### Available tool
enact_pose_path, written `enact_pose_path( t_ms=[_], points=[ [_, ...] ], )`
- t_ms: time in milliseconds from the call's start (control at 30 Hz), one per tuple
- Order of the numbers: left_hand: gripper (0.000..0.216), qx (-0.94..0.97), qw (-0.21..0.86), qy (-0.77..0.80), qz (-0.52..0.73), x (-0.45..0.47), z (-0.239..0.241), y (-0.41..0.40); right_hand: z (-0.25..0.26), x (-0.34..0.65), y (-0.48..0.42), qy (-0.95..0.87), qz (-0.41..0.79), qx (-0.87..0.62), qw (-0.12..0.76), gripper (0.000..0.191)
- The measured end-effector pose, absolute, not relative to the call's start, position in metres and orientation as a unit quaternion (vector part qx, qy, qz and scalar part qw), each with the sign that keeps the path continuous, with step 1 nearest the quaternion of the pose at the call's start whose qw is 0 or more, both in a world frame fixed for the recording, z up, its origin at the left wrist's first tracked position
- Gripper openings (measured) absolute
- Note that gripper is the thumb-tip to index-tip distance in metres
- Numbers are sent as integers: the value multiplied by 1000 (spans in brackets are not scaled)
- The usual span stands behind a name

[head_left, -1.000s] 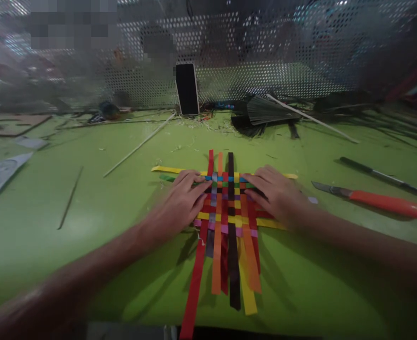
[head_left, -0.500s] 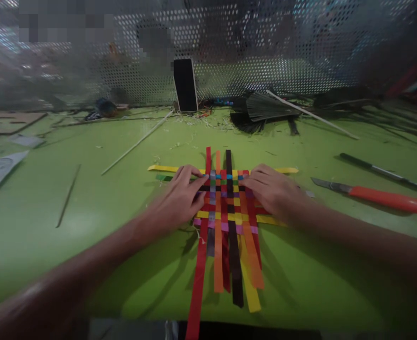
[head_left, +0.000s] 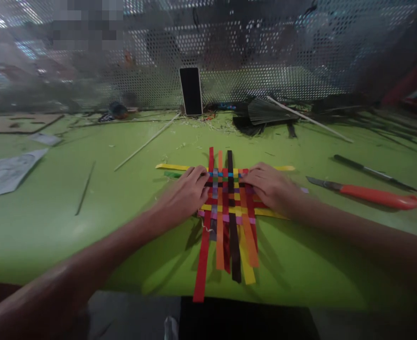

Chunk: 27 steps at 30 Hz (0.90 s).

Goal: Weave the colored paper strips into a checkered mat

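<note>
A mat of woven coloured paper strips (head_left: 228, 203) lies on the green table (head_left: 88, 236). Red, orange, dark brown and yellow strips trail toward the near edge. Yellow, green and blue strips cross at the far side. My left hand (head_left: 185, 193) lies flat on the mat's left edge, its fingertips on the crossing strips. My right hand (head_left: 270, 186) presses the right edge the same way, fingers stretched toward the centre. Neither hand lifts anything.
An orange-handled knife (head_left: 368, 194) and a dark pen-like tool (head_left: 371, 171) lie to the right. A phone (head_left: 191, 90) leans on the perforated metal screen at the back. Dark strips (head_left: 265, 113), thin sticks (head_left: 148, 140), paper sheets (head_left: 6, 172) lie around.
The camera has tipped back a little, so the table's near edge now shows. Both hands stay on the mat, their fingertips shifted slightly toward the far crossing strips.
</note>
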<state>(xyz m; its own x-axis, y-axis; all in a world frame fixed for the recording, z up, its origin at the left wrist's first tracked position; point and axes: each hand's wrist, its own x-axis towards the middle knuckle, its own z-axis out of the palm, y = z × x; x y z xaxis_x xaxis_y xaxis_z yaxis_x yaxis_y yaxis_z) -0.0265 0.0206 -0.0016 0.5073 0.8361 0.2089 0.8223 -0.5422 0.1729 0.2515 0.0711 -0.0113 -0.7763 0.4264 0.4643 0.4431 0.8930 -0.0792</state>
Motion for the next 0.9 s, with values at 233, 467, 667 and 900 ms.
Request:
enact_pose_path(
  t_ms=[233, 467, 667, 900],
  points=[
    [34, 861, 59, 483, 146, -33, 5, 35, 10, 239, 77, -922, 57, -332, 190, 21],
    [33, 858, 4, 496, 132, -23, 0, 35, 5, 205, 74, -915, -52, -373, 147, 23],
    [34, 874, -38, 472, 105, -17, -5, 31, 0, 207, 67, -928, -136, -331, 105, 31],
    [33, 871, -71, 480, 74, -17, -1, 31, 1, 205, 64, -932, -185, -299, 88, 34]
  ],
)
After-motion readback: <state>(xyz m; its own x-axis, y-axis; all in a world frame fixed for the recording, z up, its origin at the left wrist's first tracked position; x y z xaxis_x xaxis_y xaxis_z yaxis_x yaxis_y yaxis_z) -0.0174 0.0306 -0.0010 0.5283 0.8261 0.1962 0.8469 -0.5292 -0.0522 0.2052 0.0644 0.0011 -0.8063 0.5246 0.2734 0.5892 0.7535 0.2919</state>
